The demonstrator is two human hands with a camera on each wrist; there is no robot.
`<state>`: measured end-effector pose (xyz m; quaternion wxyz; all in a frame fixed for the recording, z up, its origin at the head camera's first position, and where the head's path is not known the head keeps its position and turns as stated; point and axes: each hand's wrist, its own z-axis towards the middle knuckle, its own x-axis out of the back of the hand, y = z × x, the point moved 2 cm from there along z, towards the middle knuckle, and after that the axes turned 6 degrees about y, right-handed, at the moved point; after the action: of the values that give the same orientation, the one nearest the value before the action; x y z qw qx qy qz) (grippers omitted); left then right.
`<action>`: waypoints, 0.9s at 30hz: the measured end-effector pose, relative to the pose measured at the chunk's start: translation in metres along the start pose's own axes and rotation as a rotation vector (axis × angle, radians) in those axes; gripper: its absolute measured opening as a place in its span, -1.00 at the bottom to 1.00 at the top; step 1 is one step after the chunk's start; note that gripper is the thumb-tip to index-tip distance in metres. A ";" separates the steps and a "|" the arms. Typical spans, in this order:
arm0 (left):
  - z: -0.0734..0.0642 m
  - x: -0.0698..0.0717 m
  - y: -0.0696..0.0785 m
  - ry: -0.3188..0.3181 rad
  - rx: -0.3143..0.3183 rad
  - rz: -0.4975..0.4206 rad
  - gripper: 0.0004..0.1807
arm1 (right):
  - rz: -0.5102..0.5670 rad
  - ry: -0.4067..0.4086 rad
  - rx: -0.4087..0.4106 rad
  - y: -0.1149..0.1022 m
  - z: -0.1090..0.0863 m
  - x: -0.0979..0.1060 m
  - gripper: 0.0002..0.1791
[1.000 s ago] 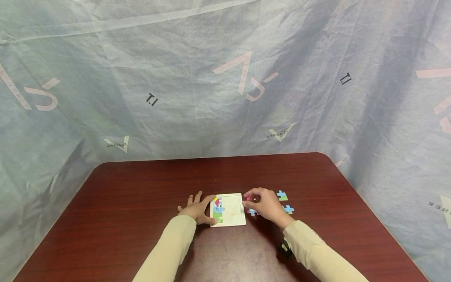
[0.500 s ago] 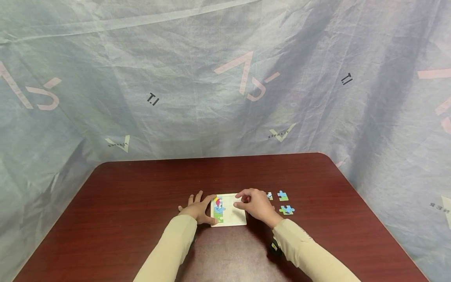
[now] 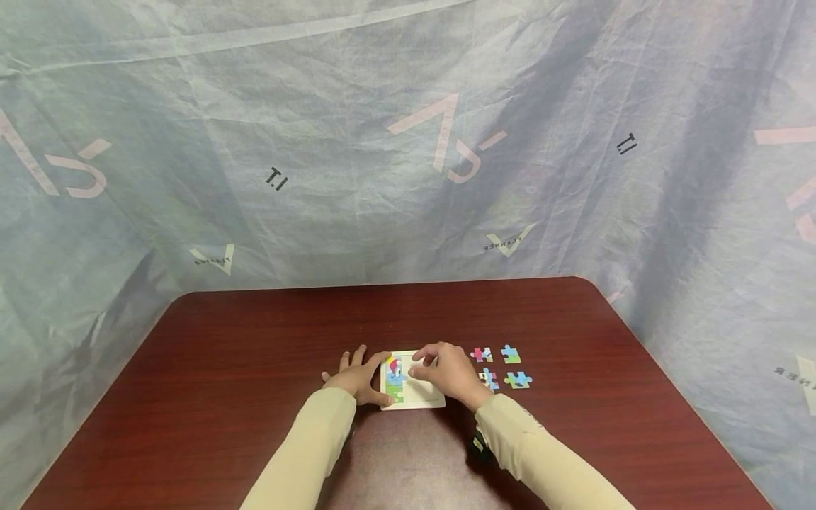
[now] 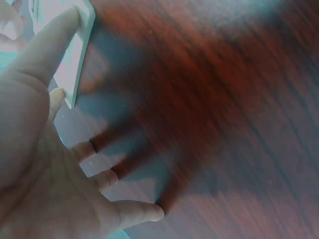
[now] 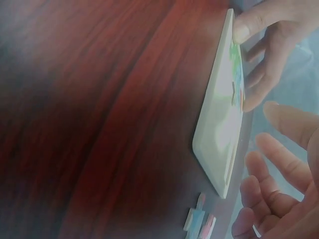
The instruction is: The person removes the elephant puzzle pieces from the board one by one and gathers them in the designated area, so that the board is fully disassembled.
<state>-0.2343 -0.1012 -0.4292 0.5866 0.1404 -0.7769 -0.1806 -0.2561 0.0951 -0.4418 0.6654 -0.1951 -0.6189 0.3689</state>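
Note:
A square jigsaw tray (image 3: 423, 397) with a pale rim lies on the table, its left column filled with picture pieces (image 3: 395, 374) showing a blue cartoon figure. My left hand (image 3: 354, 381) rests at the tray's left side, fingers spread, thumb (image 4: 60, 37) on the near corner and index finger at the far corner. Over the tray's bare right part hovers my right hand (image 3: 448, 372), thumb and index finger bent toward each other with a gap. In the right wrist view its fingers (image 5: 279, 159) are loosely curled, and nothing shows between them.
Loose jigsaw pieces lie right of the tray: a pink one (image 3: 481, 354), a blue-green one (image 3: 511, 354), and others nearer, including a green-blue one (image 3: 518, 380). Pieces close to the tray's edge (image 5: 197, 221) show in the right wrist view. A grey curtain (image 3: 357, 177) hangs behind the dark red table (image 3: 255, 340).
My right hand has moved left, from beside the tray's right edge to above its middle, uncovering loose pieces to the right. My left hand and the tray stay put.

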 end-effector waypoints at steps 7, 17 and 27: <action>-0.003 0.001 0.003 -0.001 -0.004 0.003 -0.10 | -0.008 -0.036 0.007 -0.005 0.003 -0.005 -0.83; -0.002 0.002 0.004 -0.007 0.004 -0.002 -0.11 | -0.119 -0.061 0.028 -0.014 0.011 -0.014 -0.82; -0.008 0.005 0.007 -0.005 -0.003 0.010 -0.13 | -0.230 -0.088 0.019 -0.017 0.016 -0.020 -0.82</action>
<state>-0.2283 -0.0979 -0.4193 0.5856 0.1354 -0.7789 -0.1792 -0.2660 0.0660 -0.4406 0.6773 -0.1001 -0.6624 0.3041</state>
